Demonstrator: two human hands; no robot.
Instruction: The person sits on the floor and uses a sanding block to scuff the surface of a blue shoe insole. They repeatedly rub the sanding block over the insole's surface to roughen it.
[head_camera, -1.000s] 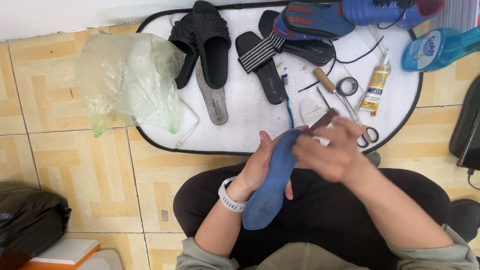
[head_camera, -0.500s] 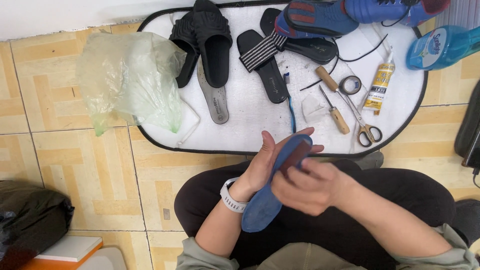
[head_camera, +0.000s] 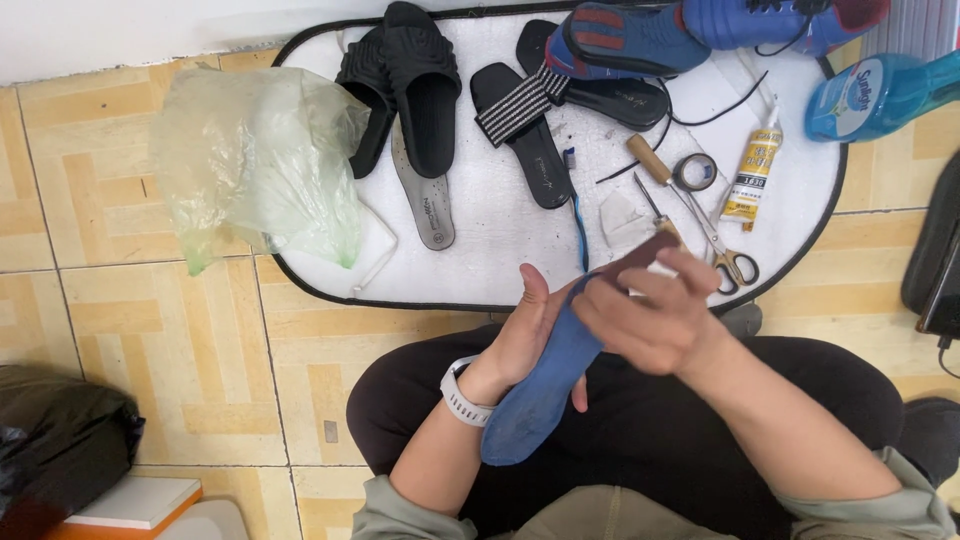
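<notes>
The left hand cups a blue insole from beneath, palm up and fingers curled round its edge, thumb raised; a white watch sits on that wrist; the right hand is closed over the upper end of the insole, its fingers pressing a small dark brown piece against the tip; the insole slants over the person's lap, heel end low above the black trousers, toe end just at the near edge of the white mat; on the mat, just beyond the right hand, lie scissors with yellow handles, an awl with a wooden handle, a small roll of tape and a yellow tube of glue towards the right edge; a grey insole lies near the middle, beside two black slippers at the far left corner; black sandals with striped straps lie in the middle, and blue sports shoes overlap the far edge; a blue bottle rests off the mat's far right corner on the tiled floor; a crumpled clear plastic bag covers the mat's left edge; a black bag sits well apart at the lower left, beside a white and orange box.
</notes>
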